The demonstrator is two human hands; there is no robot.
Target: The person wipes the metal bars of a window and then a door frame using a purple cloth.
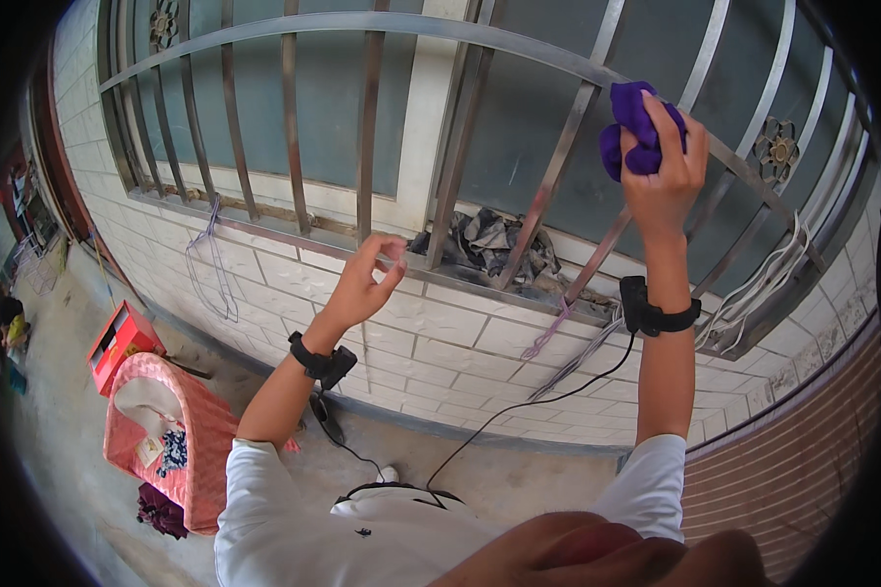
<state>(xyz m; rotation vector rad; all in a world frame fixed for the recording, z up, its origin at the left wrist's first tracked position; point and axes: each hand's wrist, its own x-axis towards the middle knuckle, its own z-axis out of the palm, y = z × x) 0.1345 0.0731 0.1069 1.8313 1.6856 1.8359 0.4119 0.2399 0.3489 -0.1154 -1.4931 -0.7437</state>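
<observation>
My right hand (pixel 668 169) is raised at the upper right, gripping a bunched purple cloth (pixel 635 132) against the horizontal rail (pixel 440 28) of a metal window grille. My left hand (pixel 371 282) is near the grille's bottom rail (pixel 323 246), its fingers apart and curled, with nothing in them; whether it touches the rail I cannot tell. Behind the bars are window panes (pixel 330 110) in a pale frame. Crumpled dark grey cloth or plastic (pixel 495 238) lies on the sill behind the bars, between my hands. Each wrist wears a black strap with a small device.
Purplish cords (pixel 209 242) and white cables (pixel 760 286) hang from the grille. Black wires run from the wrist devices to my waist. A pink quilted bassinet (pixel 216 440), a red box (pixel 121 345) and a dark red bundle (pixel 161 511) stand at the lower left. A person (pixel 15 330) is at the far left.
</observation>
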